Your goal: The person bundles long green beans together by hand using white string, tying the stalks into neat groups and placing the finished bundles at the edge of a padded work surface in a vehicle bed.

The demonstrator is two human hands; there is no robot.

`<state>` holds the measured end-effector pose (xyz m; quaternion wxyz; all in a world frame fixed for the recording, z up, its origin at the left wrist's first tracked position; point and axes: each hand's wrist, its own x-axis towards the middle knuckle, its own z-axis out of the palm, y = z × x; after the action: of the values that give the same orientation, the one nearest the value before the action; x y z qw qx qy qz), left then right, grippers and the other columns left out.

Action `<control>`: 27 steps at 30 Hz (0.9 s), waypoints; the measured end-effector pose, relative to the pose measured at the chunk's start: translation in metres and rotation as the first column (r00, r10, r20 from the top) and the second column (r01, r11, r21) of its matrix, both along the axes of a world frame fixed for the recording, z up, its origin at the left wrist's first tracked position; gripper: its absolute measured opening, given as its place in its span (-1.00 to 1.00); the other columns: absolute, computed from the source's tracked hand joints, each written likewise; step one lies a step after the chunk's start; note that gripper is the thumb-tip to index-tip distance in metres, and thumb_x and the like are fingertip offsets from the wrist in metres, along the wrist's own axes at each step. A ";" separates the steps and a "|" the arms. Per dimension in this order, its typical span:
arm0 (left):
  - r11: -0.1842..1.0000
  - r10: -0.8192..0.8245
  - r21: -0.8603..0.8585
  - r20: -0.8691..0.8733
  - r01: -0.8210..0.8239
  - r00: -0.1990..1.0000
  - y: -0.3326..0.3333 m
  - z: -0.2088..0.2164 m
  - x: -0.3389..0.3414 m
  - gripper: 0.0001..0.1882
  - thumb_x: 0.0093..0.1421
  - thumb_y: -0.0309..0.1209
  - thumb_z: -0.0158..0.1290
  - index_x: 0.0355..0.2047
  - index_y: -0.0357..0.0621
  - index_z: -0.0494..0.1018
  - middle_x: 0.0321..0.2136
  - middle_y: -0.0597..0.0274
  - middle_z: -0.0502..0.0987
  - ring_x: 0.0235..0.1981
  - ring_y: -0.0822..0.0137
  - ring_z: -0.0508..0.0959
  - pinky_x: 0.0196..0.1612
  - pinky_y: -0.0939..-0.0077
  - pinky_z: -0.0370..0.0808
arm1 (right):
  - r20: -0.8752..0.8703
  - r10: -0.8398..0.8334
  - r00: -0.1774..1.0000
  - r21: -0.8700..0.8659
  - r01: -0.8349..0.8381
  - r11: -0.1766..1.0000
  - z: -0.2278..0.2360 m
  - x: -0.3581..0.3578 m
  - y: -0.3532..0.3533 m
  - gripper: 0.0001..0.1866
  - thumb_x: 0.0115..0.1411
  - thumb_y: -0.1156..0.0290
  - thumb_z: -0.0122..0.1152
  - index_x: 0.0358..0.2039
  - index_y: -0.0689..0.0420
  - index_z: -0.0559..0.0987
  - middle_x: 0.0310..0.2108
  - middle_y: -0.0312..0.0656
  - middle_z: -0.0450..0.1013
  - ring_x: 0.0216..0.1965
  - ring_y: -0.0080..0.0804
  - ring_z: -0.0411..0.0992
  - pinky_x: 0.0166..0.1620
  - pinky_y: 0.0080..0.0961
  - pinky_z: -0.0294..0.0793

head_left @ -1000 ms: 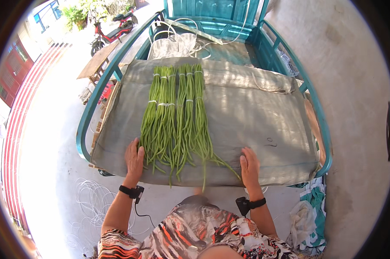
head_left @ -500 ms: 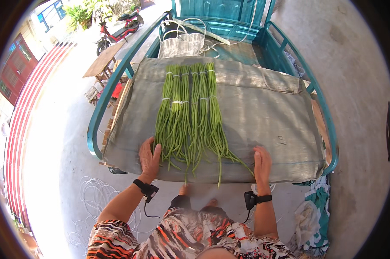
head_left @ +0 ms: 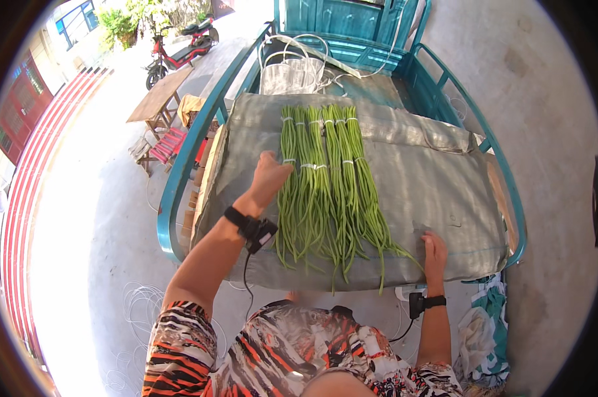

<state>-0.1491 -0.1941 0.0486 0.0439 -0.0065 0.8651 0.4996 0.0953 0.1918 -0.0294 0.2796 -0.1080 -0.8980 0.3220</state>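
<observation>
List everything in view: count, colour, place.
Railed metal cart: one, teal, centre
Flat fabric sheet: one, grey, across its near end
Long bean bundles: six, green, on the sheet
Handled translucent bag: one, whitish, cart bed
Scooter: one, red and black, upper left
Wooden table: one, brown, left
Panelled door: one, red, far left
Striped steps: several, red-white, left
Plants: several, green, top left
Wire coils: several, white, lower left
Crumpled cloth heap: one, green-white, lower right
Patterned shirt: one, orange, black, white, bottom
Wrist devices: two, black, strapped on
Left hand: one, beside leftmost bundle
Right hand: one, right of beans
</observation>
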 end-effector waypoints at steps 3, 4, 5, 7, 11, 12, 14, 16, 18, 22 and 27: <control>0.980 -0.016 -0.196 0.119 0.039 0.993 0.009 0.003 -0.044 -0.29 -0.03 -0.29 0.08 0.07 -0.42 0.12 0.04 -0.22 0.31 0.07 -0.11 0.34 0.07 0.23 0.33 | 0.012 -0.023 1.000 -0.005 0.023 1.000 0.001 0.001 0.000 -0.75 0.23 0.31 -0.01 -0.37 0.21 0.57 -0.17 -0.13 0.49 -0.07 -0.18 0.38 0.02 -0.33 0.29; 0.933 -0.008 -0.354 0.171 0.069 0.985 0.010 -0.004 -0.055 -0.29 -0.02 -0.29 0.08 0.08 -0.41 0.11 0.05 -0.23 0.30 0.09 -0.12 0.32 0.08 0.22 0.33 | 0.021 -0.027 0.999 -0.015 0.028 1.000 0.003 0.000 -0.002 -0.75 0.23 0.32 0.00 -0.37 0.21 0.57 -0.18 -0.13 0.49 -0.08 -0.18 0.38 0.02 -0.33 0.29; 0.934 -0.011 -0.350 0.164 0.069 0.986 0.011 -0.013 -0.063 -0.29 -0.02 -0.29 0.08 0.08 -0.41 0.11 0.05 -0.23 0.30 0.09 -0.12 0.32 0.08 0.22 0.33 | 0.014 -0.030 0.999 -0.010 0.030 0.999 0.004 0.000 -0.003 -0.75 0.23 0.32 0.00 -0.37 0.21 0.57 -0.18 -0.13 0.49 -0.08 -0.18 0.38 0.02 -0.33 0.29; 0.970 -0.020 -0.234 0.218 0.072 0.976 0.015 -0.020 -0.075 -0.32 0.00 -0.32 0.08 0.08 -0.39 0.12 0.06 -0.23 0.28 0.10 -0.13 0.31 0.11 0.21 0.32 | 0.058 -0.043 0.997 -0.011 0.044 0.999 0.006 0.001 -0.006 -0.75 0.22 0.31 0.01 -0.38 0.21 0.57 -0.19 -0.13 0.49 -0.09 -0.17 0.39 0.02 -0.34 0.29; 0.966 -0.044 -0.241 0.214 0.097 0.976 0.031 -0.031 -0.080 -0.33 0.02 -0.33 0.08 0.09 -0.39 0.13 0.05 -0.22 0.29 0.09 -0.14 0.31 0.12 0.19 0.31 | 0.008 -0.037 0.999 -0.019 0.037 0.999 0.002 0.003 -0.003 -0.74 0.22 0.29 0.02 -0.40 0.21 0.58 -0.20 -0.12 0.50 -0.11 -0.18 0.40 0.00 -0.34 0.30; 0.937 -0.038 -0.335 0.192 0.102 0.981 0.034 -0.033 -0.081 -0.32 0.02 -0.32 0.09 0.09 -0.39 0.12 0.05 -0.21 0.30 0.09 -0.13 0.32 0.11 0.21 0.32 | 0.007 -0.039 0.999 -0.028 0.039 0.999 0.003 0.003 -0.002 -0.74 0.22 0.29 0.03 -0.40 0.20 0.58 -0.21 -0.12 0.50 -0.11 -0.18 0.40 0.00 -0.35 0.31; 0.902 -0.037 -0.418 0.168 0.105 0.985 0.038 -0.037 -0.084 -0.30 0.02 -0.31 0.10 0.10 -0.39 0.10 0.04 -0.20 0.30 0.08 -0.12 0.32 0.10 0.22 0.33 | 0.005 -0.043 0.999 -0.027 0.043 0.999 0.002 0.002 0.001 -0.74 0.22 0.29 0.03 -0.41 0.20 0.58 -0.21 -0.11 0.50 -0.12 -0.18 0.40 -0.01 -0.35 0.32; 0.889 0.007 -0.456 0.112 0.045 0.994 0.042 -0.044 -0.084 -0.35 -0.02 -0.29 0.15 0.02 -0.41 0.23 0.03 -0.17 0.32 0.03 -0.09 0.38 0.03 0.22 0.41 | -0.002 -0.047 0.999 -0.008 0.047 0.999 -0.001 0.002 0.000 -0.75 0.21 0.29 0.03 -0.40 0.20 0.58 -0.22 -0.11 0.50 -0.13 -0.18 0.41 -0.03 -0.37 0.34; 0.907 -0.039 -0.410 0.149 0.098 0.988 0.040 -0.046 -0.091 -0.46 -0.05 -0.31 0.16 -0.11 -0.42 0.33 -0.07 -0.16 0.39 -0.06 -0.07 0.45 -0.06 0.22 0.45 | 0.005 -0.061 0.998 0.003 0.061 0.998 -0.003 0.003 0.003 -0.75 0.21 0.30 0.04 -0.40 0.20 0.57 -0.22 -0.11 0.50 -0.13 -0.18 0.41 -0.03 -0.37 0.34; 0.995 -0.098 -0.002 0.183 0.100 0.978 0.007 -0.068 -0.128 -0.73 -0.14 -0.38 0.18 -0.52 -0.40 0.49 -0.50 -0.03 0.52 -0.44 0.05 0.56 -0.39 0.22 0.47 | 0.011 -0.049 0.999 -0.019 0.049 0.999 -0.006 -0.007 0.002 -0.78 0.19 0.32 0.06 -0.39 0.21 0.57 -0.21 -0.09 0.49 -0.13 -0.18 0.41 -0.03 -0.37 0.34; 0.876 -0.112 0.482 0.174 0.015 0.978 0.007 -0.037 -0.098 -0.79 -0.11 -0.42 0.12 -0.58 -0.36 0.42 -0.66 0.14 0.43 -0.64 0.25 0.44 -0.58 0.34 0.33 | 0.030 -0.066 0.997 -0.050 0.068 0.996 -0.002 0.001 0.000 -0.81 0.15 0.34 0.10 -0.37 0.21 0.56 -0.18 -0.09 0.48 -0.10 -0.19 0.39 -0.02 -0.37 0.33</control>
<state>-0.2468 -0.1872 0.0120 0.1456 -0.0161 0.7063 0.6926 0.0967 0.1921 -0.0318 0.2747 -0.1496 -0.8893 0.3336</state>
